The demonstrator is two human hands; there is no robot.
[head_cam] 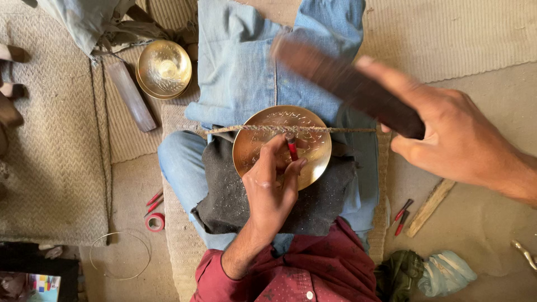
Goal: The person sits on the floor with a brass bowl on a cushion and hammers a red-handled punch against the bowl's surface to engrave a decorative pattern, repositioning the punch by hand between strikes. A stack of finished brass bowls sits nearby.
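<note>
On the lap, atop a dark cloth [224, 196] that is speckled with shavings and seems to pad the knees, we see a brass plate [313, 142] pinned under a taut cord [347, 130], which looks to keep it from shifting. Our left hand [271, 190] is closed around a red-handled chisel [292, 148], its tip set upright against the plate's patterned face. Above and right of the plate, our right hand [453, 134] grips a dark wooden mallet [347, 84], raised and blurred over the chisel. Left of the plate, a second brass bowl [164, 68] sits on the woven mat [56, 156]; below it lie a roll of red tape [155, 222] and a wire ring [120, 255]. Right of the plate, spare red tools [401, 215] rest beside a wooden stick [429, 207].
</note>
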